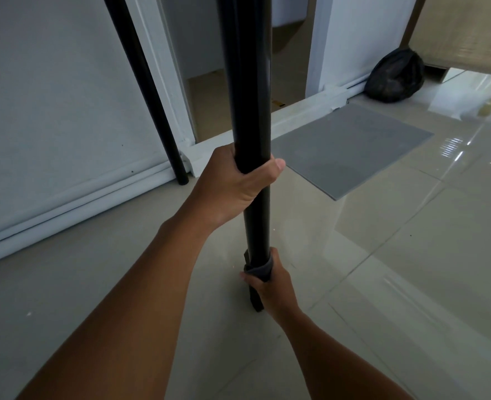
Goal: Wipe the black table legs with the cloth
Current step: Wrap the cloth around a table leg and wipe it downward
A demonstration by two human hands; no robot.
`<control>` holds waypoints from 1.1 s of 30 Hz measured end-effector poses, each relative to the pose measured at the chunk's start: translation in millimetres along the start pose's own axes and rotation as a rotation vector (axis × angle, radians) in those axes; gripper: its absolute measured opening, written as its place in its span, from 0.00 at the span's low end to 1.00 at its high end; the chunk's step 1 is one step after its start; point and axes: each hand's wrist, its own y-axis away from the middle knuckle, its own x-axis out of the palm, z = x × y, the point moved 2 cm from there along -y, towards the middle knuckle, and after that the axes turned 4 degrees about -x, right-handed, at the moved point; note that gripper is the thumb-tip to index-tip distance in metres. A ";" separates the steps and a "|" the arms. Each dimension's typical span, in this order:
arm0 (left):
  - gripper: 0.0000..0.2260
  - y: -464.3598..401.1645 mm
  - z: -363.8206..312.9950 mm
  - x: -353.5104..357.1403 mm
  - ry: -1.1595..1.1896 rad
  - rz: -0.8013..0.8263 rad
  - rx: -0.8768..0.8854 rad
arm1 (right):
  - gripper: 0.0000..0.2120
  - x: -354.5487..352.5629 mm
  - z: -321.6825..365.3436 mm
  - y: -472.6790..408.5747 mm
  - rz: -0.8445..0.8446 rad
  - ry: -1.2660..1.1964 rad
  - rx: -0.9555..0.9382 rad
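Observation:
A thick black table leg (pixel 245 82) runs from the top of the view down to the tiled floor in the middle. My left hand (pixel 238 183) grips it about halfway down, thumb across the front. Lower, near the floor, my right hand (pixel 270 287) holds a dark grey cloth (pixel 260 269) wrapped around the leg. The foot of the leg is mostly hidden behind that hand and the cloth. A second, thinner black leg (pixel 149 90) slants down at the left and ends by the white wall's skirting.
A grey mat (pixel 351 148) lies on the glossy beige tiles right of the leg, before a doorway with a white sill (pixel 302 111). A black bag (pixel 394 76) sits by the wall at the back right. White wall and skirting (pixel 65 203) run along the left.

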 end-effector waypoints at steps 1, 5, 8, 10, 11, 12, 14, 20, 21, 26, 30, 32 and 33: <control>0.13 1.0 0.9 0.8 -0.012 0.022 -0.004 | 0.29 0.0 0.0 0.9 0.006 -0.003 0.017; 0.17 4.3 0.8 -0.2 -0.036 0.073 -0.001 | 0.27 -2.1 6.2 8.2 0.004 -0.028 0.062; 0.26 5.4 -2.7 -2.5 -0.070 0.093 -0.028 | 0.22 -2.6 15.4 16.7 -0.027 -0.028 0.091; 0.29 6.0 -4.1 -3.6 -0.094 0.104 -0.037 | 0.21 -1.6 22.3 20.6 -0.061 -0.026 0.103; 0.30 6.6 -4.8 -3.9 -0.101 0.111 -0.039 | 0.20 -0.4 25.3 23.1 -0.085 -0.030 0.111; 0.30 7.1 -5.8 -4.1 -0.102 0.118 -0.041 | 0.19 1.2 27.4 26.1 -0.114 -0.029 0.120; 0.31 7.5 -7.1 -4.9 -0.102 0.126 -0.047 | 0.18 6.2 33.3 33.2 -0.174 0.009 0.141; 0.23 11.3 -8.8 -5.6 -0.138 0.093 -0.079 | 0.10 14.0 55.4 59.5 -0.276 0.036 0.190; 0.21 12.4 -9.1 -6.4 -0.153 0.087 -0.087 | 0.10 14.5 57.4 65.2 -0.290 0.012 0.182; 0.14 29.5 -2.1 -10.9 -0.284 0.147 -0.104 | 0.19 14.0 61.4 86.0 -0.250 0.020 0.169; 0.21 49.4 14.4 -19.4 -0.304 0.157 -0.172 | 0.20 16.8 67.4 97.7 -0.098 0.094 0.088; 0.19 58.0 20.9 -25.4 -0.321 0.175 -0.209 | 0.19 21.5 72.9 101.8 0.016 0.145 0.048; 0.17 62.1 24.1 -28.5 -0.341 0.199 -0.228 | 0.18 23.1 75.2 103.0 0.061 0.134 0.037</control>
